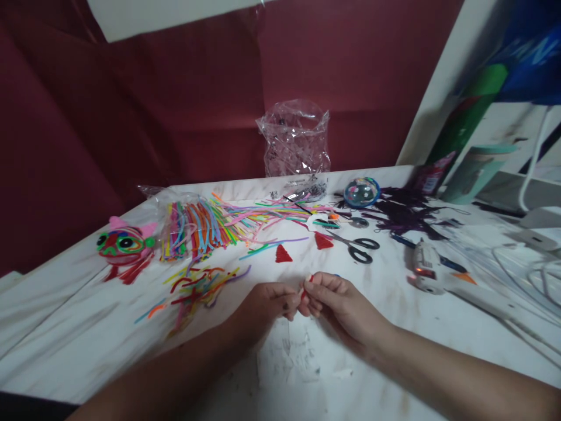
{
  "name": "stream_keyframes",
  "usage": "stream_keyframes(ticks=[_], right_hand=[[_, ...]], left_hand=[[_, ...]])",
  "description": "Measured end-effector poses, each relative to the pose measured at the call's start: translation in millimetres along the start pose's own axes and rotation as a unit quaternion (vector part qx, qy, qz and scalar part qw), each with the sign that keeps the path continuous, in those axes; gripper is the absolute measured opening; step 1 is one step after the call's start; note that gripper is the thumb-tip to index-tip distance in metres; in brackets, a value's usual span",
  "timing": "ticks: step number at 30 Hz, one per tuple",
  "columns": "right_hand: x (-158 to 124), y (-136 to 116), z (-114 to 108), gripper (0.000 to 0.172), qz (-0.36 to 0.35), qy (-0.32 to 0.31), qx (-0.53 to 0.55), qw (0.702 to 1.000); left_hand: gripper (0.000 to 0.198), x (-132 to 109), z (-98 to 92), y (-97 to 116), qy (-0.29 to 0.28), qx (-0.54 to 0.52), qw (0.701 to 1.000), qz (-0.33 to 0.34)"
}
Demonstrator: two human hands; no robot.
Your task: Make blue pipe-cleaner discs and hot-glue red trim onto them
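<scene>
Over the front middle of the table my left hand (277, 299) and my right hand (335, 295) meet, fingertips nearly touching. Both pinch a short red pipe cleaner (306, 287), mostly hidden by the fingers. Just beyond them lie two red fuzzy triangles, a left triangle (283, 253) and a right triangle (324, 240). Black-handled scissors (358, 247) rest with their blades apart, right of the triangles. Left of my hands is a loose pile of cut pipe cleaner pieces (193, 292) in several colours.
A glue gun (424, 269) with an orange light lies at right, near cables (517, 275). Bundled pipe cleaners (197, 228) and a colourful pipe-cleaner animal head (126, 245) are at left. Behind stand a clear plastic bag (298, 140), a clear ball (362, 192) and dark purple strands (401, 210).
</scene>
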State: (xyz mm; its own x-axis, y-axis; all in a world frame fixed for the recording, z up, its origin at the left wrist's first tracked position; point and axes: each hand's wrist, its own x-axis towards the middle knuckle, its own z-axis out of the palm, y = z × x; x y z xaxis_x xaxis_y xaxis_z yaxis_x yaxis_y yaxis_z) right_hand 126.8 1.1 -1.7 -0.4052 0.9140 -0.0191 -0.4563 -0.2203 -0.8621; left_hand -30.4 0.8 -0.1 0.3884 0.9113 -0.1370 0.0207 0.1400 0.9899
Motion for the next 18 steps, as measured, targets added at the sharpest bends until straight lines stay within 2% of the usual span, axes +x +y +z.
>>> stream_keyframes(ticks=[4, 7, 10, 12, 14, 18], right_hand=[[-5, 2, 1, 0.028, -0.001, 0.012, -0.093, 0.996], [-8, 5, -2, 0.034, 0.004, 0.071, -0.17, 0.983], [-6, 9, -9, 0.033, 0.027, 0.095, -0.183, 0.978], [-6, 11, -11, 0.032, 0.051, 0.101, -0.173, 0.978], [-6, 12, -12, 0.031, 0.077, 0.106, -0.168, 0.977], [-6, 13, -10, 0.034, 0.082, 0.118, -0.156, 0.977]], left_hand=[[0.023, -5, 2.1, 3, 0.012, 0.093, 0.995, 0.011], [0.021, -16, 2.4, 2, 0.031, 0.126, 0.991, -0.016], [0.02, -28, -8.3, -2, 0.072, 0.196, 0.978, 0.002], [0.019, -35, -25.0, -2, 0.143, 0.268, 0.952, 0.044], [0.016, -43, -49.6, 0, 0.22, 0.309, 0.923, 0.069], [0.017, -54, -115.3, 9, 0.335, 0.31, 0.888, 0.054]])
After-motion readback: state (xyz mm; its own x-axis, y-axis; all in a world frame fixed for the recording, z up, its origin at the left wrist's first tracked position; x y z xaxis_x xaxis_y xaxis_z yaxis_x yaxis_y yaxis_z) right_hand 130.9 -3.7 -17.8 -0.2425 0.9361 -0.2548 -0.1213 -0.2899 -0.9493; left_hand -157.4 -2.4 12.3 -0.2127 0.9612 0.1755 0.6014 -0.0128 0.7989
